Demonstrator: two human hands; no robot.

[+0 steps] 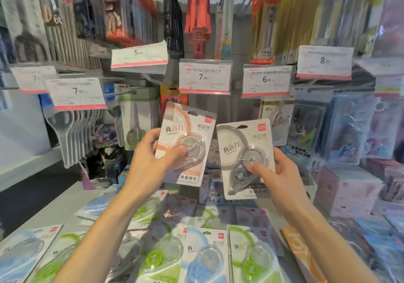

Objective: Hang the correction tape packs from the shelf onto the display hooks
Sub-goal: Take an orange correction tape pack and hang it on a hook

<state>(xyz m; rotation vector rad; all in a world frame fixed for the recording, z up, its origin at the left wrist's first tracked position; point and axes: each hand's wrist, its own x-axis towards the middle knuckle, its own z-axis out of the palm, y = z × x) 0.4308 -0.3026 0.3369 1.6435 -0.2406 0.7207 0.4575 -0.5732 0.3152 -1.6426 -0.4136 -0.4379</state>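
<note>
I hold two correction tape packs up beneath the 7.90 price tag (204, 77). My left hand (150, 158) grips the peach pack (185, 145) just below that tag, thumb across its blister, hang hole uppermost so it can slide onto a hook. My right hand (282, 178) pinches the grey pack (246, 158), lower and right of the tag. More packs (205, 254) lie on the shelf (65, 206) well below it.

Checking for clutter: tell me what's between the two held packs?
Nothing. In the head view, a bare gap separates the orange pack and grey pack.
</note>
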